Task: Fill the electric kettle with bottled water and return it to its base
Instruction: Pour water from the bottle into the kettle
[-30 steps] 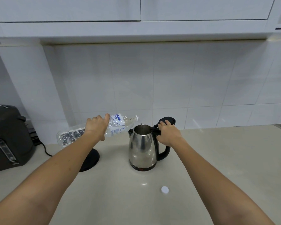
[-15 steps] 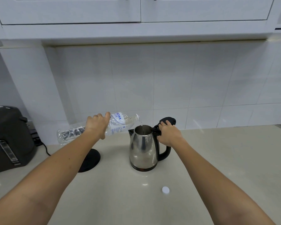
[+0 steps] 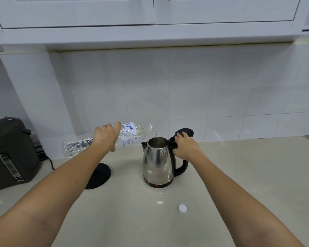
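Observation:
A steel electric kettle [image 3: 157,164] with a black handle stands on the pale countertop, its black lid [image 3: 185,131] flipped up. My right hand [image 3: 185,146] grips the top of the handle. My left hand [image 3: 107,137] holds a clear plastic water bottle [image 3: 130,135] almost level, its mouth over the kettle's opening. A thin stream of water falls from the bottle into the kettle. The round black kettle base [image 3: 99,176] lies on the counter to the left of the kettle, partly hidden by my left forearm.
The bottle's white cap [image 3: 182,208] lies on the counter in front of the kettle. A dark hot-water dispenser [image 3: 11,154] stands at the left edge with a black cord [image 3: 49,162] behind it. Tiled wall behind, white cabinets above.
The bottle's mouth has dipped slightly, and the water keeps running into the kettle. Both hands stay where they were.

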Demonstrator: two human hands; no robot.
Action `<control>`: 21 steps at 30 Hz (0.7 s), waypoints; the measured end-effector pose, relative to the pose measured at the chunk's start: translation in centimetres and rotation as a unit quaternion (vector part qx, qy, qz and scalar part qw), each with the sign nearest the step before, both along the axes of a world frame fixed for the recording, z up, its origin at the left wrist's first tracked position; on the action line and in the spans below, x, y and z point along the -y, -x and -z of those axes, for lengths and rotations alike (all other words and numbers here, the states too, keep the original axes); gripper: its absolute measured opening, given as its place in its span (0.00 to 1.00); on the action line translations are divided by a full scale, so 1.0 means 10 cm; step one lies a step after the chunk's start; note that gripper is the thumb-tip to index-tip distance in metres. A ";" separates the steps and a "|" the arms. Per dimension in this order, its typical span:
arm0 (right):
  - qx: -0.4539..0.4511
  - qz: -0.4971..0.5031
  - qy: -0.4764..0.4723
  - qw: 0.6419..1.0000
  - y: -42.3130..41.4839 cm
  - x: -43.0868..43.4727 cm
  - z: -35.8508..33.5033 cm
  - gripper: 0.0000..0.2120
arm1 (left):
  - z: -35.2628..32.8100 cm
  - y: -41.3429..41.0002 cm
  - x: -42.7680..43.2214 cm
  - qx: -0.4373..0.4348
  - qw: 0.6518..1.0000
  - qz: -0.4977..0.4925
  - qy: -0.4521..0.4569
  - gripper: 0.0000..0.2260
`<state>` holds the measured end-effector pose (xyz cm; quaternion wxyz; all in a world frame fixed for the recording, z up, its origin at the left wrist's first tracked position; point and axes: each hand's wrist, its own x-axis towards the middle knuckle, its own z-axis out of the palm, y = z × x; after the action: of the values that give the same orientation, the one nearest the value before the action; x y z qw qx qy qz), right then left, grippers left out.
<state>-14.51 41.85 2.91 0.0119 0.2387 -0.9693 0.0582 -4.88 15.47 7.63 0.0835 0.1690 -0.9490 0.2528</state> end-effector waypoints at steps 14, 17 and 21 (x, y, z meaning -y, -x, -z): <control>-0.002 -0.003 -0.010 1.000 -0.02 0.00 -0.03 0.28 | -0.03 0.00 -0.02 -0.001 1.000 -0.003 0.001 0.36; -0.002 -0.004 -0.009 1.000 -0.02 0.00 -0.03 0.27 | -0.03 -0.01 -0.02 -0.001 1.000 -0.003 -0.002 0.36; -0.008 -0.004 -0.011 1.000 -0.02 0.00 -0.03 0.27 | -0.04 -0.02 -0.03 -0.001 1.000 -0.002 0.003 0.36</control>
<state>-14.27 41.86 3.25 0.0166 0.2435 -0.9687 0.0455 -4.72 15.72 8.03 0.0842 0.1712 -0.9477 0.2559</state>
